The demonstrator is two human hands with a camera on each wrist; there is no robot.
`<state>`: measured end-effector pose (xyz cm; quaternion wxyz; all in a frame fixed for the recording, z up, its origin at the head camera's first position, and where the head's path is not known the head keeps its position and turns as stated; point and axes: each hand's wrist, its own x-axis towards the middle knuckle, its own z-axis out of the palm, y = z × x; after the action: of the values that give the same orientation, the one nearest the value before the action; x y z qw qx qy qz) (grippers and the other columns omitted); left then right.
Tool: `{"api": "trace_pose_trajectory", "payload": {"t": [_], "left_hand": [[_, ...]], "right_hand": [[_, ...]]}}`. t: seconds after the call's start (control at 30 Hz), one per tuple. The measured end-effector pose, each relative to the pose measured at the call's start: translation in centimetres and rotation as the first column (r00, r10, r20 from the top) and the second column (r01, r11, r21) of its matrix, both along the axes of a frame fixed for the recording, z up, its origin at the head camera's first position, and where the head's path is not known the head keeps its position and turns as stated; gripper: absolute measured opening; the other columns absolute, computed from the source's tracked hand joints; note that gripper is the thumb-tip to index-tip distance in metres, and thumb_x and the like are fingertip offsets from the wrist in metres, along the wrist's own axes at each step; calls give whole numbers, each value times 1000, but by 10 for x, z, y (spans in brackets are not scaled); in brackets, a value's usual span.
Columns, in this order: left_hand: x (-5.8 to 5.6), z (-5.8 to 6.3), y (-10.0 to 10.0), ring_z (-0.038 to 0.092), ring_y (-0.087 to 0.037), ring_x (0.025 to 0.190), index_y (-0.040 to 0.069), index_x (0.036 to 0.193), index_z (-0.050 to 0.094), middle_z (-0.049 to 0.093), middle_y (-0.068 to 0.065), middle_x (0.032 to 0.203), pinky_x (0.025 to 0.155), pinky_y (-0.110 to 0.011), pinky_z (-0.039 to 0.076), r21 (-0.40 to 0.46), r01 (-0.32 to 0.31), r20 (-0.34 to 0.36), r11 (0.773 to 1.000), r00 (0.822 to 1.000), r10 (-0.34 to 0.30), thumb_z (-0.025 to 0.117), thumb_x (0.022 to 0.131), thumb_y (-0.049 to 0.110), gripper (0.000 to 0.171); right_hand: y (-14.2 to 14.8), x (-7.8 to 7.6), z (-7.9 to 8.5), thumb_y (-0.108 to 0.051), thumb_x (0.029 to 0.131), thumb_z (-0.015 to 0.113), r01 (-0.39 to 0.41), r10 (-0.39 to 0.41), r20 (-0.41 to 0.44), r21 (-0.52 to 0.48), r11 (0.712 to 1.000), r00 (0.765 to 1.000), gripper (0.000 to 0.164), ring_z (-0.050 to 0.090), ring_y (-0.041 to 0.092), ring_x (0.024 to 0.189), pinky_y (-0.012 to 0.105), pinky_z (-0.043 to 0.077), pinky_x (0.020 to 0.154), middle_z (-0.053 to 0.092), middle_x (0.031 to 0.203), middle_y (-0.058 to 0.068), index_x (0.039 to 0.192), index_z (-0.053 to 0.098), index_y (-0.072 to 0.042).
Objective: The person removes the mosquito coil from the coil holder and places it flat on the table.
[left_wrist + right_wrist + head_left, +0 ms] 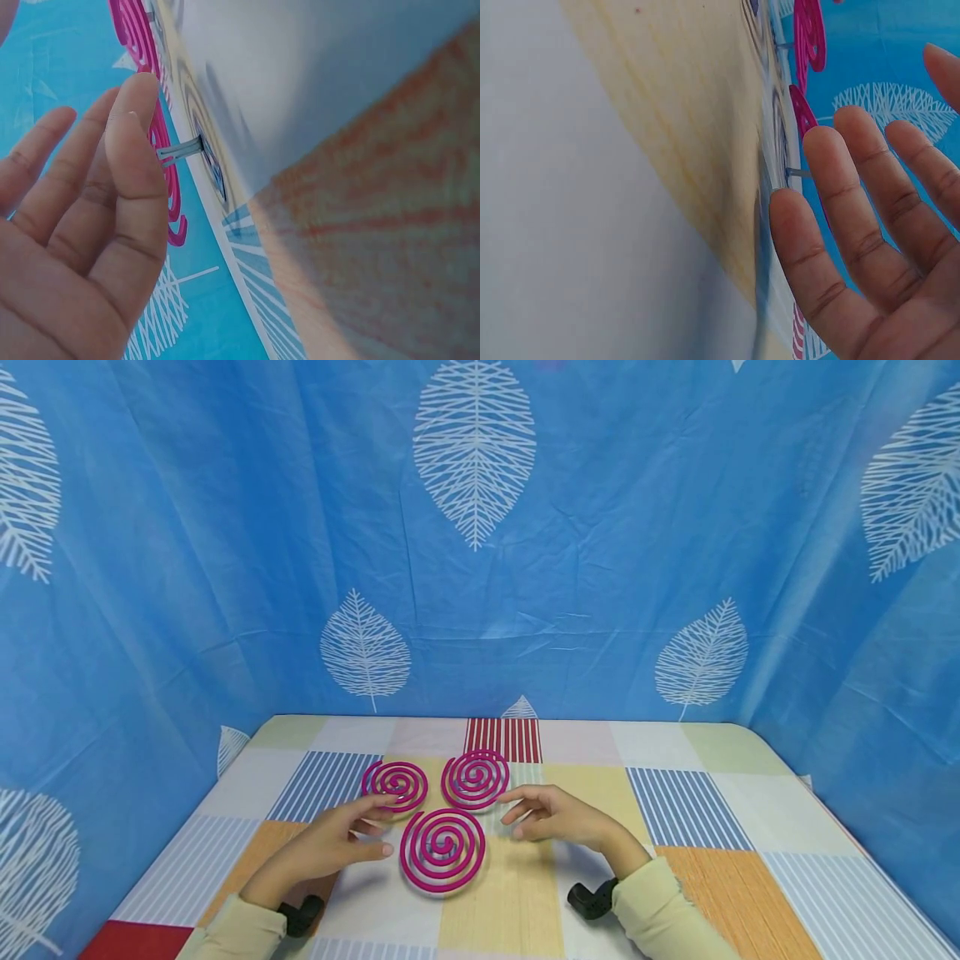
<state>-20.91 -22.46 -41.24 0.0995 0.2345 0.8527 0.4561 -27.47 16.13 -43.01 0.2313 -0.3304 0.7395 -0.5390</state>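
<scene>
Backdrop [585, 568] of blue cloth printed with white leaves rises beyond the front coil [447, 845], our landmark, while a patchwork tablecloth [502, 910] spreads beneath it. Three magenta coils form a close triangle: with the front coil stand the back-left coil [402, 785], beyond it and to its left, and the back-right coil [477, 775], beyond it and slightly right. We judge the setting-out largely done, since all three are in place and we see no loose piece; whether any adjusting is left, we cannot tell.

To the left of the front coil, the left hand [330, 845] hangs with fingers loosely bent and thumb extended toward the landmark. Its fingertips overlap the back-left coil in our head view, though we cannot confirm contact; it grips nothing. To the right, the right hand [558, 817] reaches in with relaxed, separated fingers, its index tip just beside the back-right coil, likewise holding nothing. Both forearms slant inward from the near edge, in pale sleeves [667, 906]. Beyond the front coil, we see a slim metal stand [180, 150] propping a coil above the cloth.
</scene>
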Motion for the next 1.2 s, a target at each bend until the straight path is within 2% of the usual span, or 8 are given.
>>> {"api": "trace_pose_trajectory", "payload": {"t": [0.13,0.27,0.5,0.77,0.97,1.2], "left_hand": [[0,-2,1,68,-43,117,-11,155,46,64,-31,141,96,-57,56,12,21,30,1000,999,-21,79,101,19,70],[0,-3,1,69,-42,117,-13,156,42,63,-33,141,101,-63,54,15,36,52,999,998,-37,79,101,18,73],[2,-4,3,69,-40,113,-12,157,42,64,-32,137,90,-55,61,31,13,120,999,993,-17,82,98,16,76],[1,-6,6,70,-35,109,-13,157,42,67,-26,131,91,-46,62,21,28,134,999,990,-31,82,96,9,76],[0,-8,9,71,-32,105,-14,157,41,69,-23,126,90,-46,62,38,15,146,999,989,-20,82,93,2,77],[1,-9,12,70,-25,100,-14,157,41,71,-15,121,83,-37,61,23,-13,161,1000,987,9,84,91,2,81]], "right_hand": [[-3,1,0,-1,101,71,-6,6,14,2,1000,1000,54,72,22,108,26,57,89,69,127,34,147,51,17],[-6,1,-1,-1,101,71,-8,7,22,14,1000,1000,54,72,20,108,25,57,88,69,127,33,148,50,16],[-12,2,-3,-2,100,72,-16,15,49,32,999,999,58,71,17,104,24,57,85,71,126,26,151,49,14],[-17,5,-2,-3,98,72,-21,17,65,63,998,998,63,71,15,100,24,58,83,73,125,20,154,47,12],[-20,5,-1,0,97,72,-37,33,63,57,998,997,63,73,17,101,24,58,83,72,126,23,153,47,13],[-25,5,-1,1,97,72,-46,41,70,58,997,997,60,73,16,100,23,58,83,74,125,22,151,49,13]]}}
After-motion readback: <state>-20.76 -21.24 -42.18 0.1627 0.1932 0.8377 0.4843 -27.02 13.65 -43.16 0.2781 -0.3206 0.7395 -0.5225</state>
